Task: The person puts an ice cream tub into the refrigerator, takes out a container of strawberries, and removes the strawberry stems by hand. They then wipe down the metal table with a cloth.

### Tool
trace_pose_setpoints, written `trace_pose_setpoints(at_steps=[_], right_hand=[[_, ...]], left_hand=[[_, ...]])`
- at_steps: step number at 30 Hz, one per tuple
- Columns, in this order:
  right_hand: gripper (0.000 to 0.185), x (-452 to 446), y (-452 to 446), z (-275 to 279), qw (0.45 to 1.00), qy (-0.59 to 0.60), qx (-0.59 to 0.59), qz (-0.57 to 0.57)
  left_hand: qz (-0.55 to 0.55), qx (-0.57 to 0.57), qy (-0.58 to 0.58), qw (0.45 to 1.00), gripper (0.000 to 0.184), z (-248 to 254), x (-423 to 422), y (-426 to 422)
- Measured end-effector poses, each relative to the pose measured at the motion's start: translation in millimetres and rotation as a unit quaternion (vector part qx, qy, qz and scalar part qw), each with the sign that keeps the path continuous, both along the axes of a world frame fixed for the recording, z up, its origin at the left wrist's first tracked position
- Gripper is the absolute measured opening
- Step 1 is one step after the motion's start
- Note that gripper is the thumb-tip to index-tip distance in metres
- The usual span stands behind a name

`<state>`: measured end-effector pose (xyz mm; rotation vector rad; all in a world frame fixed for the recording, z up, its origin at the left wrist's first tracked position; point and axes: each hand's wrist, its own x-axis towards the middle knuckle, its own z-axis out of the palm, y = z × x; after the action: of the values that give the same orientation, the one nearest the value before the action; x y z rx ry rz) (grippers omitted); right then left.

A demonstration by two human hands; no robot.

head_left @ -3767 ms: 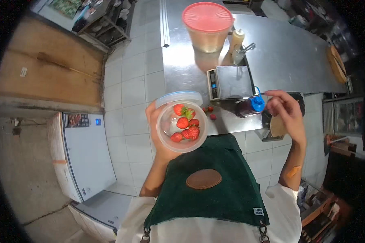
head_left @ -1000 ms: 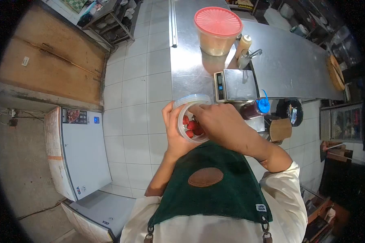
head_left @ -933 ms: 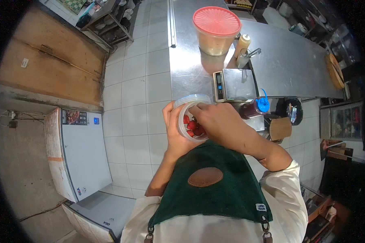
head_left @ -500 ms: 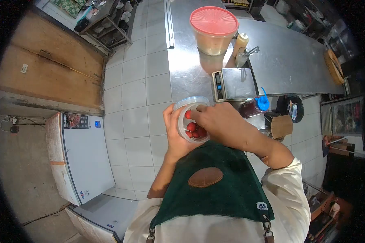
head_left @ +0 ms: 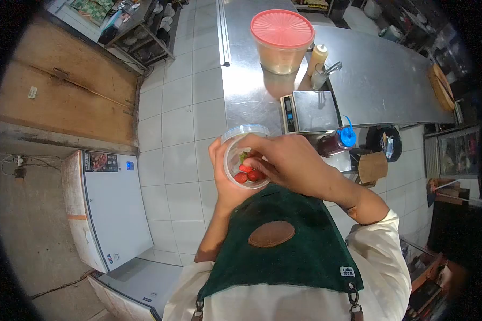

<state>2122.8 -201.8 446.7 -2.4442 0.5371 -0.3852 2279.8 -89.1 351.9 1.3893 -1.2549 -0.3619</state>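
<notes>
My left hand (head_left: 227,184) is wrapped round a clear round plastic tub (head_left: 231,170) and a blue-rimmed lid (head_left: 245,129) beside it. Several red strawberries (head_left: 241,177) lie inside the tub. Reaching over the tub's opening, my right hand (head_left: 289,160) has its thumb and fingers at a strawberry with green leaves (head_left: 245,157). The fingers cover part of the tub's inside. Just right of that hand stands a dark bottle with a blue cap (head_left: 347,137).
A digital scale (head_left: 313,111) sits on the steel table (head_left: 243,101). Beyond it are a red-lidded bucket (head_left: 282,43), a squeeze bottle (head_left: 317,58) and a glass with utensils (head_left: 318,79). A white freezer (head_left: 120,203) stands left.
Earlier my right hand was near the blue-capped bottle; it moved over to the tub. Since half a second ago, the tub has shifted slightly left and green leaves show at my right fingers.
</notes>
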Motion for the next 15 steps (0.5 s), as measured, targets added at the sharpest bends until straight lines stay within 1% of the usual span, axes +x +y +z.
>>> trace_pose_setpoints(at_steps=[1, 2, 4, 5, 7, 8, 10, 12, 14, 15], right_hand=[[0.021, 1, 0, -2, 0.998, -0.037, 0.043, -0.022], [0.021, 0, -1, -1, 0.998, -0.037, 0.044, -0.021], [0.019, -1, -3, 2, 0.995, -0.026, 0.097, -0.028], [0.019, -3, -3, 4, 0.995, -0.026, 0.097, -0.028], [0.024, -7, -3, 9, 0.999, 0.025, 0.017, -0.015], [0.024, -8, -2, 11, 0.999, 0.025, 0.017, -0.015], [0.022, -9, -1, 16, 0.995, 0.099, -0.006, 0.006], [0.021, -8, 0, 16, 0.993, 0.117, -0.014, 0.018], [0.020, -7, -1, 15, 0.990, 0.134, -0.021, 0.029], [0.020, -6, -3, 12, 0.991, 0.128, -0.019, 0.040]], left_hand=[[-0.002, 0.002, 0.009, 1.000, 0.100, -1, 0, 0], [-0.004, 0.004, 0.018, 1.000, 0.100, -2, 0, 1], [-0.004, 0.005, 0.011, 1.000, 0.101, 0, 2, 1], [-0.006, 0.005, 0.004, 1.000, 0.102, 0, 2, 0], [-0.003, -0.002, 0.015, 1.000, 0.103, -3, 2, -1], [-0.001, -0.010, 0.027, 1.000, 0.104, -5, 2, -1], [0.003, -0.002, 0.027, 1.000, 0.104, -5, 1, 0], [0.006, 0.005, 0.028, 1.000, 0.104, -7, 1, 1], [0.005, 0.015, -0.055, 0.998, 0.104, -12, 4, 1], [0.003, 0.016, -0.055, 0.998, 0.104, -12, 3, 1]])
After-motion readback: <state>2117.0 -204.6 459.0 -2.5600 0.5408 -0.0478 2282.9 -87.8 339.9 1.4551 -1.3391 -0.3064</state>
